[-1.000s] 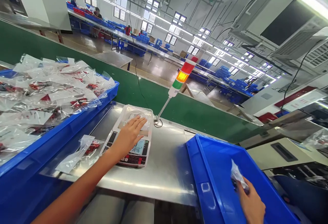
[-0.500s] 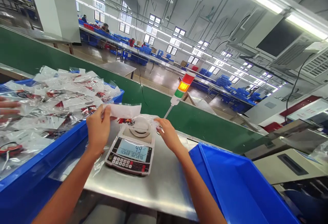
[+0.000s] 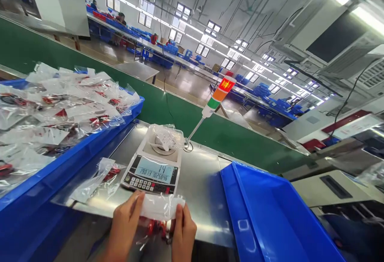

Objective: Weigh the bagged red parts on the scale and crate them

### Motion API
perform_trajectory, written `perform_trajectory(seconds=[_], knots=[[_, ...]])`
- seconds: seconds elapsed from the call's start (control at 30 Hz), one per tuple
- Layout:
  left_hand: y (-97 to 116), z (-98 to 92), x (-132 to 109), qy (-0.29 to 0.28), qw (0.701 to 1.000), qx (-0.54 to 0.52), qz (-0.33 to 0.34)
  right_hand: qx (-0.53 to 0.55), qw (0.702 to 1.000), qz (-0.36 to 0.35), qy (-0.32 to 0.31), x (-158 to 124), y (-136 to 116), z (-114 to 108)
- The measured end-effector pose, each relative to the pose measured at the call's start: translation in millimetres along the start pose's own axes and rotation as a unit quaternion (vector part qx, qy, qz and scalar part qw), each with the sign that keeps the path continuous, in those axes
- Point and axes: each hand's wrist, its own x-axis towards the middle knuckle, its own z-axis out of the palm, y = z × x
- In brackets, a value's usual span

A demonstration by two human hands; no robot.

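A clear bag with a white top and red parts (image 3: 162,207) is stretched between my two hands, in front of the scale. My left hand (image 3: 127,218) pinches its left corner, and my right hand (image 3: 183,224) pinches the right one. On the pan of the digital scale (image 3: 150,170) lies a crumpled clear bag (image 3: 166,137); the display reads 14 on its top line. Left of the scale, another bag with red parts (image 3: 99,178) rests on the metal table (image 3: 201,190).
At the left, a blue bin (image 3: 72,146) is heaped with bagged red parts. A second blue bin (image 3: 270,210) stands at the right. Behind the scale rise a signal lamp (image 3: 220,94) lit red and a green partition (image 3: 186,120).
Both hands have drawn back from the scale toward me with the bag. The lamp has switched from orange to red, and the top reading from 49 to 14. The hand at the left edge is gone.
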Motion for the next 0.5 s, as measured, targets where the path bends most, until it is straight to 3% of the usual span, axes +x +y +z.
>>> perform_trajectory(seconds=[0.13,0.23,0.33,0.5], knots=[[-4.9,12.3,-15.8,0.042,0.994,0.077,0.063,-0.071,0.996,0.007,0.052,-18.9,15.4,-17.2],[4.8,17.2,-16.1,0.005,0.996,0.071,0.050,-0.086,0.994,0.031,0.058,-20.7,13.3,-22.2],[11.7,17.8,-14.3,-0.016,0.998,0.049,0.031,-0.074,0.996,0.048,0.026,-21.9,4.1,-21.5],[10.4,12.1,-12.1,-0.005,0.999,0.034,0.012,-0.051,0.997,0.061,-0.011,-8.9,-12.4,-21.5]])
